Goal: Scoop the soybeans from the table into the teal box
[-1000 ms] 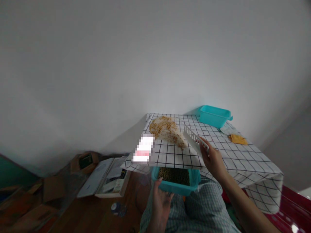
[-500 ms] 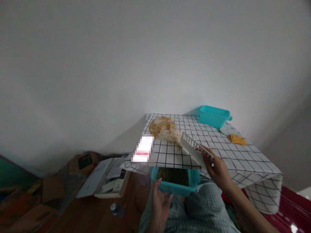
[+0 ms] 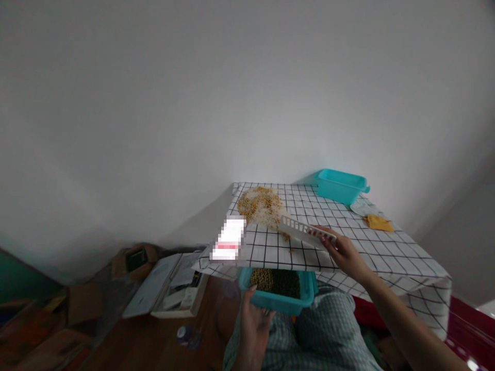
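Note:
My left hand [image 3: 255, 319] grips the near left side of a teal plastic container [image 3: 270, 301], held just below the table's front edge. Inside it, tan beans [image 3: 262, 279] lie on the left and small dark green beans [image 3: 286, 283] on the right. My right hand [image 3: 342, 252] is closed around one end of a white slotted plastic tray [image 3: 303, 232], held low over the tablecloth and nearly level. The tray's far end is beside a spread of yellow beans mixed with white grains [image 3: 261, 206]. A few loose beans [image 3: 286, 236] lie near that end.
A second teal container [image 3: 342, 185] stands at the table's back right, near a yellow cloth or packet [image 3: 379, 222]. A blurred-out white and red item [image 3: 229, 239] lies at the front left. Open boxes [image 3: 181, 293] and a bottle [image 3: 183, 335] are on the floor.
My right hand has swung the white slotted tray down to a flatter angle, its far end lower and farther left. More tan beans show in the held container, which has barely moved.

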`<state>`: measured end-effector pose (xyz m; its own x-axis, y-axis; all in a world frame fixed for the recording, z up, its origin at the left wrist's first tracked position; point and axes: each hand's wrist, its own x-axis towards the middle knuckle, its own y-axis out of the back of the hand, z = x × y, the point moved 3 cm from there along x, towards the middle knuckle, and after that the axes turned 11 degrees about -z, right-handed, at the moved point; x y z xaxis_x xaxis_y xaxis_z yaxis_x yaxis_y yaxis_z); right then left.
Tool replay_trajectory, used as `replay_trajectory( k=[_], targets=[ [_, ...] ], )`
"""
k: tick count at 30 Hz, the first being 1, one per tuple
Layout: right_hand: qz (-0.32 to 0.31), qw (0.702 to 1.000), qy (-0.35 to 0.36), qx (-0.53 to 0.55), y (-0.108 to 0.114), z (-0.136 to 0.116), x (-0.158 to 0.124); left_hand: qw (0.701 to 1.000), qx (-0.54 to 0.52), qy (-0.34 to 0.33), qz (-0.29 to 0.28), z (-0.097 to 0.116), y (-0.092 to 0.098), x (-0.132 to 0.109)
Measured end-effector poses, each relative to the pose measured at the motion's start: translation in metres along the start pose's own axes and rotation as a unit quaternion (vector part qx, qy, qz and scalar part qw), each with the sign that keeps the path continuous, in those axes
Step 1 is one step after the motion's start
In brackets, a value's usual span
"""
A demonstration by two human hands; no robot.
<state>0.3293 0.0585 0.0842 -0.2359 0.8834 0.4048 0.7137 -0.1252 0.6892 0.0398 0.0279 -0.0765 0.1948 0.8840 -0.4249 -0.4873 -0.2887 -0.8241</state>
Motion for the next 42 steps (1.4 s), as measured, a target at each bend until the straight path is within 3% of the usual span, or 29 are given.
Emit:
replay_trajectory(
  k=[11,21,27,31,42],
  targets=[
    [-0.023,0.999,0.011,0.028,0.011,0.003,-0.001,1.0,-0.001,0.011,-0.006,0.001,0.008,0.003],
    [-0.066,0.995,0.004,0.074,0.013,0.022,-0.003,1.0,0.017,0.002,-0.008,0.001,0.009,0.003],
    [-0.042,0.996,0.001,0.081,0.016,0.028,0.002,1.0,0.018,0.002,-0.009,0.002,0.011,0.004],
    [-0.059,0.995,0.002,0.075,0.014,0.027,0.007,1.0,0.015,0.005,-0.024,0.001,0.012,0.007],
    [-0.054,0.994,-0.001,0.095,0.019,0.022,-0.001,1.0,0.025,0.002,-0.015,0.002,0.015,0.007]
  ],
)
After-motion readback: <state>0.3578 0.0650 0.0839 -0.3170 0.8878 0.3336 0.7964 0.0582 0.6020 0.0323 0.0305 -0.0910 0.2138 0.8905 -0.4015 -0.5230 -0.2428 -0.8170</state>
